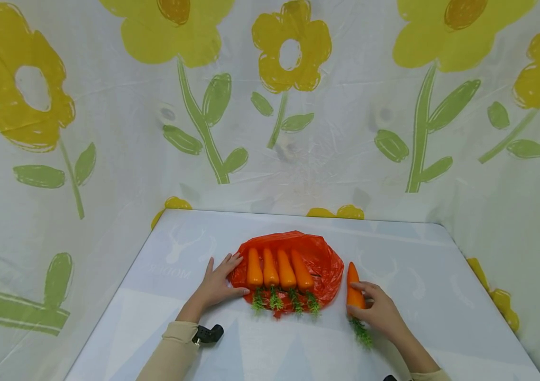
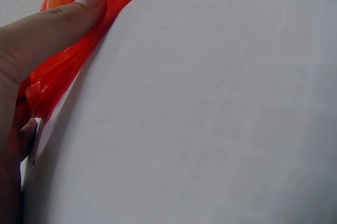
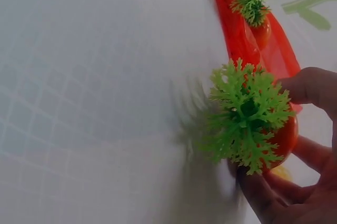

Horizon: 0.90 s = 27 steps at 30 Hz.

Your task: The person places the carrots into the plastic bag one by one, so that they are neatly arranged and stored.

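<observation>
Four-part row aside, a red plastic bag point(image 1: 329, 264) lies spread on the table, with several orange carrots point(image 1: 254, 270) side by side on it, their green leaves towards me. My left hand point(image 1: 217, 283) rests at the bag's left edge, fingers spread and fairly straight, touching the plastic. In the left wrist view the thumb point(image 2: 63, 26) lies against the red plastic; the other fingers are mostly hidden. To the right of the bag, my right hand point(image 1: 380, 309) holds another carrot point(image 1: 353, 275) between thumb and fingers. Its leaves point(image 3: 247, 110) face the right wrist camera.
The pale table point(image 1: 270, 349) carries faint printed patterns. A white curtain point(image 1: 336, 143) with yellow flowers surrounds it at the back and sides. A black wrist device point(image 1: 209, 334) is strapped over the left sleeve point(image 1: 174, 352).
</observation>
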Available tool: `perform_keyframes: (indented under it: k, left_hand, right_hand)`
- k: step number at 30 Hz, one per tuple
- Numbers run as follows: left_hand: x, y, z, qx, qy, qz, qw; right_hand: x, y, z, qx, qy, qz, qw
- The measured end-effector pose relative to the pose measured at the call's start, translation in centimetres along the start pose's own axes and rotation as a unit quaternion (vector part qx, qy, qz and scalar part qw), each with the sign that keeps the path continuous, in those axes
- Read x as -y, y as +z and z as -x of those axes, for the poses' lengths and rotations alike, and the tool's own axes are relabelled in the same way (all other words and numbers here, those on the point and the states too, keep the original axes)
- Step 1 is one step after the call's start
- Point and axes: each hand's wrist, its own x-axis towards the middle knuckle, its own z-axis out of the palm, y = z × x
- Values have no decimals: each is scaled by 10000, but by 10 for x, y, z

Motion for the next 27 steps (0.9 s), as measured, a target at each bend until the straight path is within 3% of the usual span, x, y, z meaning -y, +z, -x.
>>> perform_keyframes:
  k: [8,16,27]
  left_hand:
    - [-2,0,1,28,-22,13,10000]
    - [1,3,1,-212,136,-39,9997]
    - [-1,0,0,-46,-8,-29,10000]
  right_hand:
    - [1,-1,0,70,-49,139,9999]
    - [-3,-6,0,7,141,158,9998]
    - [-6,-14,-2,-77,421,174,9989]
